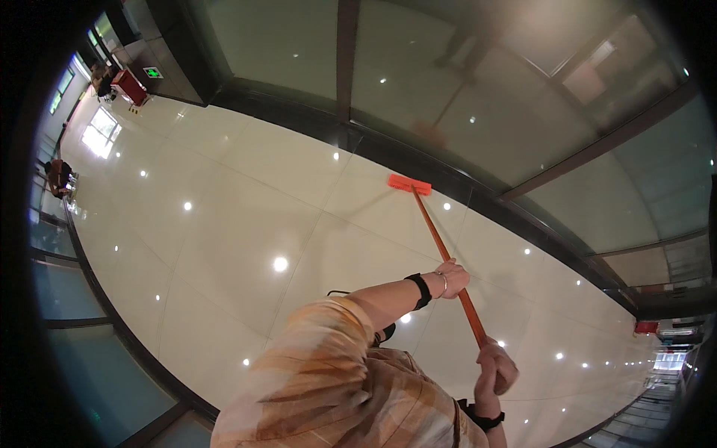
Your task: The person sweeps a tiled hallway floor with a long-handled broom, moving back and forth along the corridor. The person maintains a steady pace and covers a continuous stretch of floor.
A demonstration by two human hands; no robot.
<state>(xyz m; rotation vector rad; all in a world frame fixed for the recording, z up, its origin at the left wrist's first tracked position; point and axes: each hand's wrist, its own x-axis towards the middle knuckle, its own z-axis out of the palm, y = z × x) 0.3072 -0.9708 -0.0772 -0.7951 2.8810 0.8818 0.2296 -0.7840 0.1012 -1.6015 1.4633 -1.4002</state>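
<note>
A broom with an orange-red plastic head [409, 184] rests on the glossy tiled floor, close to the dark skirting at the base of the glass wall. Its reddish-brown handle [430, 223] slants from the head down towards my body. My left hand [452, 278] grips this handle about midway, with a bracelet and a black band on that wrist. Lower down, around the handle's upper end, my right hand [497, 367] is closed; a black band circles that wrist too. Part of a dark shoe [385, 332] shows beneath my left arm.
Dark-framed glass panels [403, 67] run along the far side, with black skirting [414, 154] below. More glass panels [106, 369] line the left. A person [58, 176] crouches at the far left; another person [102, 78] is near a red cabinet [130, 87]. Ceiling lights reflect on the floor [224, 291].
</note>
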